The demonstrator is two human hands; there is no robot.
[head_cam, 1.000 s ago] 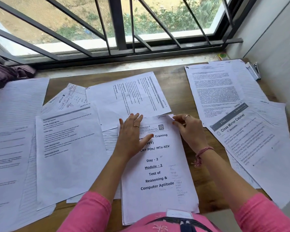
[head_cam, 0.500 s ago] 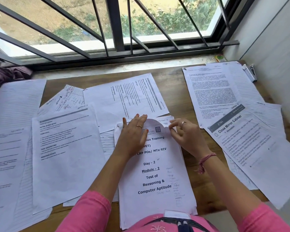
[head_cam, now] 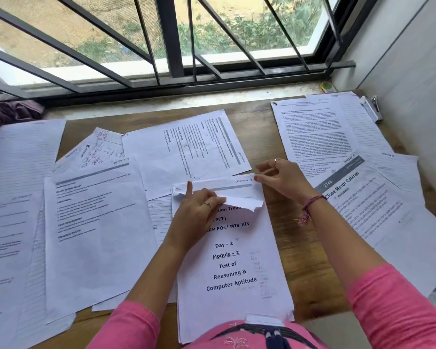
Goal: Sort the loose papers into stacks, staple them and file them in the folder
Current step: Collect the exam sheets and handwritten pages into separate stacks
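Observation:
A stack of papers (head_cam: 233,268) lies on the wooden table (head_cam: 295,260) right in front of me; its top sheet reads "Test of Reasoning & Computer Aptitude". The top edge of that sheet (head_cam: 244,204) is curled back toward me. My left hand (head_cam: 196,212) grips this curled edge, with one finger pointing up. The sheet beneath is exposed at the top and marked "Section-3" (head_cam: 242,181). My right hand (head_cam: 280,180) pinches its top right corner. More loose sheets are spread to the left (head_cam: 96,235), behind (head_cam: 184,147) and to the right (head_cam: 315,132).
A stapler (head_cam: 370,108) lies at the far right corner by the white wall. A "Close Mirror Cabinet" sheet (head_cam: 378,212) covers the right side. A small green item (head_cam: 327,87) sits on the sill below the barred window. Dark cloth (head_cam: 8,109) lies far left.
My left hand has peeled the top sheet's upper edge back toward me, exposing the sheet under it. My right hand moved up and right to that sheet's corner.

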